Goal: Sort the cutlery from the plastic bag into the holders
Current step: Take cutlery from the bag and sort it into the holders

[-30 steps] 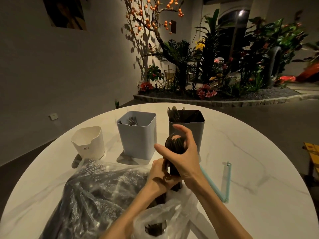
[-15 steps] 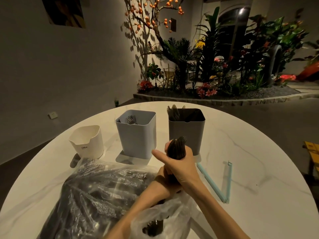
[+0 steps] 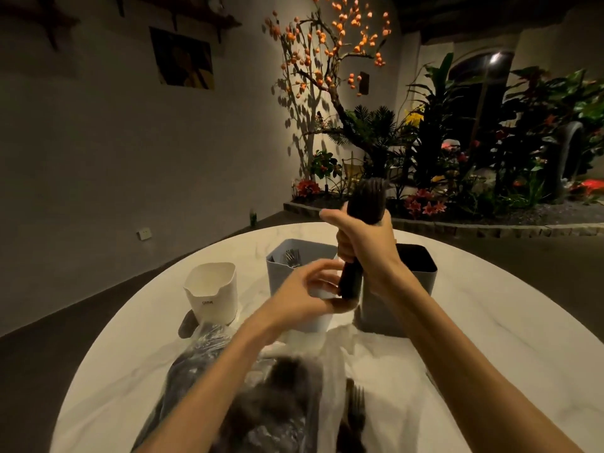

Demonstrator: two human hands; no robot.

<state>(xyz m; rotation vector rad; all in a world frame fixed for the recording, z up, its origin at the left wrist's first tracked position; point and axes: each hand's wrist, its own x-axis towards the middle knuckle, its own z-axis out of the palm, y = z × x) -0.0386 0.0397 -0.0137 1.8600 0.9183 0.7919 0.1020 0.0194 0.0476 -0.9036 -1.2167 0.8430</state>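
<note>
My right hand (image 3: 366,243) grips a bundle of dark cutlery (image 3: 367,204) upright, high above the holders. My left hand (image 3: 307,289) hovers at the bundle's lower end with relaxed, spread fingers, and its thumb is close to the handles. Three holders stand in a row: a white one (image 3: 209,289), a light grey one (image 3: 287,273) with forks inside, and a dark grey one (image 3: 418,269) partly behind my right arm. The clear plastic bag (image 3: 261,403) lies near me, blurred, full of dark cutlery. A fork (image 3: 356,403) shows at its opening.
All of it sits on a round white marble table (image 3: 490,338). A planted bed with a tree and flowers (image 3: 425,178) lies beyond the far edge, and a plain wall is at the left.
My right hand has lifted the cutlery bundle up out of the bag to well above the holders. My left hand has let go of the handles and opened. The camera tilted upward.
</note>
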